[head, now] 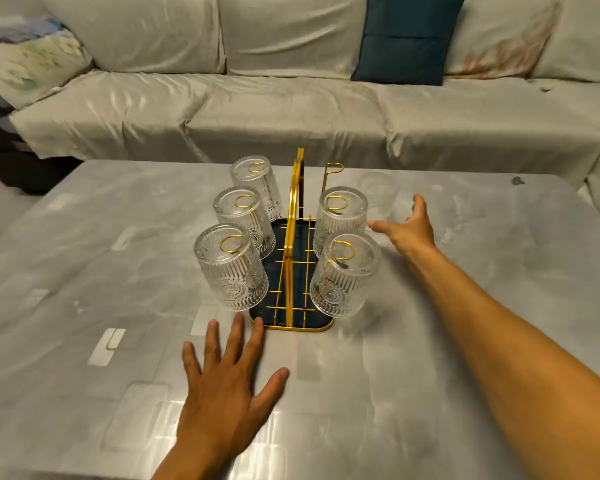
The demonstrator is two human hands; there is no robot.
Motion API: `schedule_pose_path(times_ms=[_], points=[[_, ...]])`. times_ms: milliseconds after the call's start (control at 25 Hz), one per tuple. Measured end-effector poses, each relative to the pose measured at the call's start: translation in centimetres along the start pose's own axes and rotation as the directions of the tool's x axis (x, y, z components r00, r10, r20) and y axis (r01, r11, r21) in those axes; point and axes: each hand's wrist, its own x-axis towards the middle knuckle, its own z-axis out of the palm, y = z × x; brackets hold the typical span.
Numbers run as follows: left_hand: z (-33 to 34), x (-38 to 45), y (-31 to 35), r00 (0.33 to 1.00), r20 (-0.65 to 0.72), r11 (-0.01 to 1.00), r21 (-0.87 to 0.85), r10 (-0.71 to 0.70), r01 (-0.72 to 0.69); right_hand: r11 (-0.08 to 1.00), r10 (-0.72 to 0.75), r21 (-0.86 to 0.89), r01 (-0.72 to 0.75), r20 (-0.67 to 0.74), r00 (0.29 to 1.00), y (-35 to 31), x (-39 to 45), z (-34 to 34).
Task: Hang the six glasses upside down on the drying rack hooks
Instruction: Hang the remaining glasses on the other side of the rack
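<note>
My right hand reaches out, fingers spread and empty, the last glass standing just beyond at eleven o'clock. My left hand lies flat, open, at the rack's six o'clock; five glasses hang there.

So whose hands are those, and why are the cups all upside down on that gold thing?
The picture comes from a camera worn on a person's head, looking down, so those are that person's own hands. The gold thing is a drying rack with wire hooks, standing on a grey table in front of a sofa. Five ribbed glasses hang upside down on hooks, three on the left and two on the right. One hook at the back right is bare. The sixth glass stands on the table beside it. The right hand is open and reaching toward that glass. The left hand lies flat near the rack. Neither hand holds anything.
</note>
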Motion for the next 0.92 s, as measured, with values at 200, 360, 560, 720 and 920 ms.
schedule_pose_path(times_ms=[200,360,560,720,920], points=[[0.1,0.0,-0.3,1.0,0.001,1.0,-0.014,0.002,-0.002,0.999,0.025,0.046,-0.028,0.068,0.997,-0.5,4.0,3.0],[0.2,-0.1,-0.5,1.0,0.002,1.0,-0.003,0.003,-0.003,0.996,-0.006,0.085,0.005,0.013,1.0,-1.1,2.9,2.0],[0.1,-0.1,-0.4,1.0,-0.003,1.0,-0.009,0.005,-0.005,0.99,-0.132,0.038,0.134,-0.052,0.99,-4.5,-0.1,-3.1],[-0.3,-0.3,-0.2,1.0,-0.001,1.0,-0.021,0.012,-0.012,0.966,-0.229,0.084,0.245,-0.166,0.959,-11.2,-1.7,-6.4],[-0.1,-0.1,-0.2,1.0,0.015,1.0,-0.013,0.009,-0.009,0.94,-0.322,-0.166,0.297,-0.145,0.936,-17.2,-2.8,-5.7]])
